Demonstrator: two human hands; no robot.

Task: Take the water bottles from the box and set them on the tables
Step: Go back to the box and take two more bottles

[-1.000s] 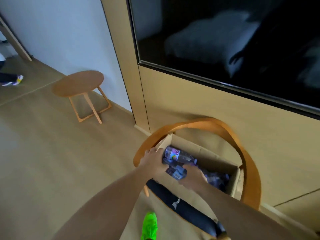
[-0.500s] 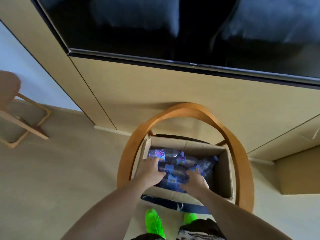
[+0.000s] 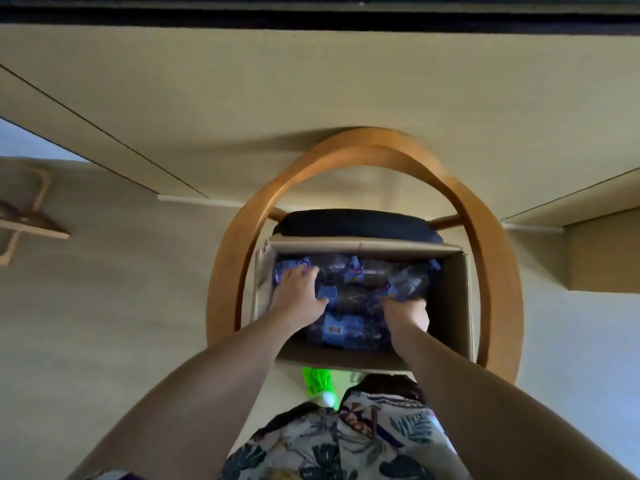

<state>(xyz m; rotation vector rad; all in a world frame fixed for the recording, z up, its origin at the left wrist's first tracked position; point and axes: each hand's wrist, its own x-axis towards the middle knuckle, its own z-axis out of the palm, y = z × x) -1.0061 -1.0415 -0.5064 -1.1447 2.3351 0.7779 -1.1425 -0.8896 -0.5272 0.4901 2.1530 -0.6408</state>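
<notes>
Reaching both hands among purple-labelled water bottles (image 3: 349,299); one barcode (image 3: 334,329) shows.

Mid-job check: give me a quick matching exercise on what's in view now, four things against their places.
Things:
1. left hand
2. right hand
3. cardboard box
4. green shoe

Places:
A. on the chair seat, inside the curved wooden frame
B. on the floor below the box's near edge
C. on bottles at the box's left side
D. among bottles at mid-right

Pairs: 1-C, 2-D, 3-A, 4-B
</notes>
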